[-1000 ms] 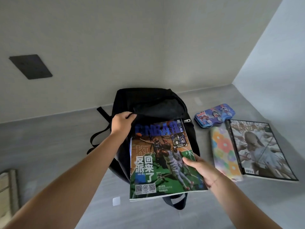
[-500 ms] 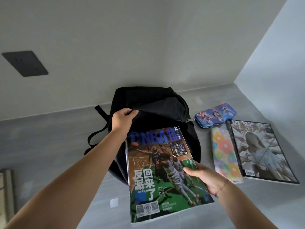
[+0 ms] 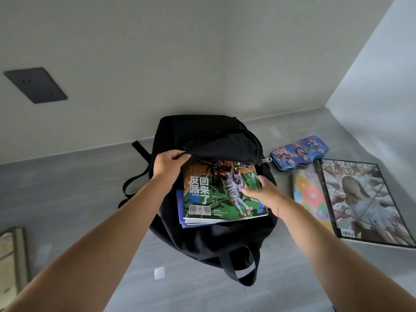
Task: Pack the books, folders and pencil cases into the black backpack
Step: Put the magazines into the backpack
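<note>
The black backpack (image 3: 202,136) lies on a grey surface with its mouth facing me. My left hand (image 3: 167,166) grips the upper flap of the opening and lifts it. A basketball magazine (image 3: 216,194) with a green cover sits partly inside the opening, its top edge under the flap, resting on a blue book (image 3: 180,210). My right hand (image 3: 262,195) lies on the magazine's right edge, fingers spread. To the right lie a blue pencil case (image 3: 299,152), a flowered folder (image 3: 309,194) and a large magazine (image 3: 364,201).
A black wall socket plate (image 3: 35,85) is on the wall at the left. A small white square (image 3: 159,273) lies on the surface near the backpack's handle loop (image 3: 239,269). A framed object (image 3: 11,255) sits at the far left edge. A wall rises at the right.
The basketball magazine has moved away from me and slid partway into the backpack's opening. My right hand went from holding its lower edge to resting on its right side.
</note>
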{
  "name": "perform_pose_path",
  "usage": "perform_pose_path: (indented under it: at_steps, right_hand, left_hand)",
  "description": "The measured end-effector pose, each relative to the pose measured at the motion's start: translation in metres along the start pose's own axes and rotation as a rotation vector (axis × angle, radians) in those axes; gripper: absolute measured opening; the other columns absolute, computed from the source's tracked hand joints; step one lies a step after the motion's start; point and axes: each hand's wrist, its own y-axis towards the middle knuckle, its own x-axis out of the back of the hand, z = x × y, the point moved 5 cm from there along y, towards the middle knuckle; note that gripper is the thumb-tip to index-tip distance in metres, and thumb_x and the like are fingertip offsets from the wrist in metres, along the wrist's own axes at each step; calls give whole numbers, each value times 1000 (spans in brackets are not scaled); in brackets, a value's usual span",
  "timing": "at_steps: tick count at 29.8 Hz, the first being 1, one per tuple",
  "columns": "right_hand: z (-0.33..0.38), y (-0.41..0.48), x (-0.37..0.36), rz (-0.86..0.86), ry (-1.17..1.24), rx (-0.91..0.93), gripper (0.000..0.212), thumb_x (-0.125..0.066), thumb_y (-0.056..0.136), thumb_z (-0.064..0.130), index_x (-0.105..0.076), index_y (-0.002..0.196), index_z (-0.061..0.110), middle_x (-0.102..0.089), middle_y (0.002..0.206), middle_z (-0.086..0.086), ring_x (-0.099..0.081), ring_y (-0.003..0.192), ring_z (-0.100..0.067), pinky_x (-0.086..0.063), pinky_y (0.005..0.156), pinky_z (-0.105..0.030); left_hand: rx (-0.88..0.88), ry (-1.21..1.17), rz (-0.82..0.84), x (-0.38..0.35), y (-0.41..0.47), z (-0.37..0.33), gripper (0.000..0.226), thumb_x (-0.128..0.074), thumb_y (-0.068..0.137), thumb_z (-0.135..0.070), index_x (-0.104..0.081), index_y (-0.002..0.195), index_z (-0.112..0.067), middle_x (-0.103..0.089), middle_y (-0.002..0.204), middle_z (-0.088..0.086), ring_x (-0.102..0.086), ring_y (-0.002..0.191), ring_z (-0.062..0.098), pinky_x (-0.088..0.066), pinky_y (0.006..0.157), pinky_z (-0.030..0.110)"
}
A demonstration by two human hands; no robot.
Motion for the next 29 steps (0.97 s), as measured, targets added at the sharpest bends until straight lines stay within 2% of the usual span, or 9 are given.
perform_pose_path:
  at_steps: [4, 8, 12, 14, 20, 22, 24, 26, 29]
  right_hand:
    - [-51, -20, -16, -49, 311, -82, 64, -62, 85, 0, -34, 139, 16, -55, 111, -3, -64, 84, -19, -60, 58, -31]
    - [-43, -3, -15, -158, 330, -17, 59, -57, 84, -11, -40, 137, 10, -53, 120, -8, -63, 80, -16, -58, 53, -23]
    - [-10, 30, -7, -194, 231, 61, 56, -56, 87, -4, -40, 139, 10, -54, 117, -6, -64, 68, -15, -59, 64, -22]
    - [2, 45, -8, -189, 174, 36, 58, -54, 89, 0, -34, 143, 11, -51, 126, -9, -65, 68, -18, -59, 73, -27]
    - [8, 45, -4, -287, -182, 97, 61, -64, 85, 22, -40, 139, 7, -51, 130, -14, -57, 107, -25, -42, 83, -23]
    - [4, 31, 0, -299, -216, 124, 60, -65, 84, 26, -43, 136, 7, -46, 130, -12, -53, 111, -22, -37, 85, -21]
    - [-5, 16, 10, -331, -205, 183, 53, -64, 84, 24, -48, 132, 8, -45, 130, -9, -54, 112, -21, -40, 91, -25]
    - [-20, 2, 32, -406, -198, 233, 43, -63, 85, 20, -54, 126, 8, -48, 125, -9, -56, 110, -21, -42, 92, -27]
    - [-52, -12, 87, -582, -241, 226, 33, -66, 82, 17, -62, 113, 7, -57, 113, -13, -58, 104, -27, -41, 91, -29]
  left_hand:
    - [3, -25, 0, -2, 0, 2, 5, -66, 87, -22, -69, 91, -20, -64, 78, -13, -57, 73, -1, -42, 60, 14]
    - [18, -50, 20, -6, 1, 2, 5, -66, 87, -22, -69, 89, -20, -66, 77, -10, -61, 70, 2, -45, 55, 12]
    - [21, -42, 37, -9, 1, 4, 5, -66, 87, -22, -70, 89, -20, -68, 78, -6, -63, 69, 6, -49, 57, 18]
    - [22, -36, 27, -9, 1, 4, 4, -66, 86, -21, -70, 87, -21, -68, 80, -7, -63, 75, 5, -47, 61, 16]
    - [-4, 27, 29, -10, 2, 3, 7, -67, 85, -20, -71, 90, -22, -68, 84, -9, -65, 86, 9, -47, 66, 16]
    - [-44, 120, 82, -18, -2, 0, 18, -69, 83, -19, -70, 100, -22, -66, 91, -9, -63, 93, 10, -49, 74, 18]
    - [-119, 276, 112, -31, -8, -4, 28, -72, 80, -22, -67, 108, -25, -65, 100, -9, -59, 101, 14, -49, 90, 31]
    - [-250, 445, 115, -52, -18, -14, 36, -74, 77, -26, -65, 112, -24, -63, 110, -5, -53, 110, 18, -36, 107, 41]
    - [-367, 403, 228, -106, -43, -29, 36, -73, 77, -23, -64, 112, -19, -61, 115, -4, -49, 113, 16, -33, 107, 36]
